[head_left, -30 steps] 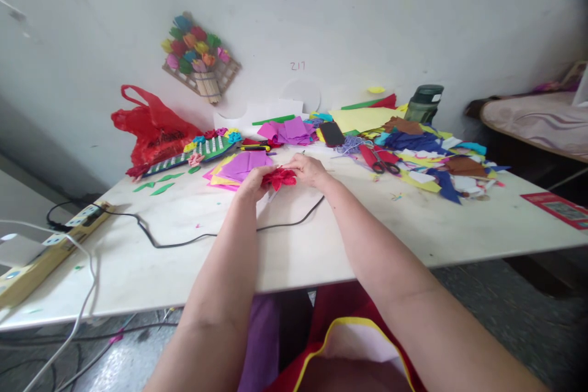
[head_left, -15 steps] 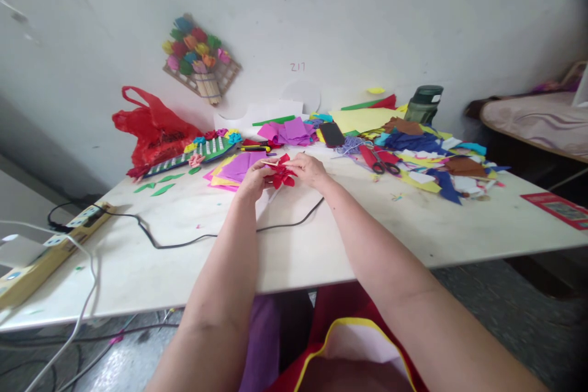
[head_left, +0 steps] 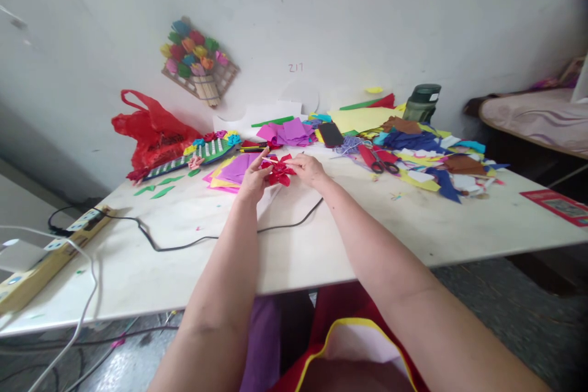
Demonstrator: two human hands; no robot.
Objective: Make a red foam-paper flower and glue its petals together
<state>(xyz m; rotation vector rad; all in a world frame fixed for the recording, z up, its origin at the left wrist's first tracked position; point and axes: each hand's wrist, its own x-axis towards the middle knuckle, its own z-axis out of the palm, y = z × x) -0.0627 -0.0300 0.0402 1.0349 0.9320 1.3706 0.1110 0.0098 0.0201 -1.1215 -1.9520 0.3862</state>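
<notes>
Both of my hands are out over the white table, closed on a red folded paper flower. My left hand pinches its left side and my right hand grips its right side. The flower is lifted a little off the table and its petals fan out between the fingers. Just behind it lies a stack of purple, yellow and pink paper squares. A black cable runs across the table under my forearms.
Red-handled scissors, a black phone, a green bottle and a heap of coloured paper scraps lie at the right. A red plastic bag and a power strip lie at the left. A paper-flower plaque hangs on the wall.
The red flower has been raised from the table and turned so its petals face up and spread. Both hands have stayed on it and shifted slightly away from me.
</notes>
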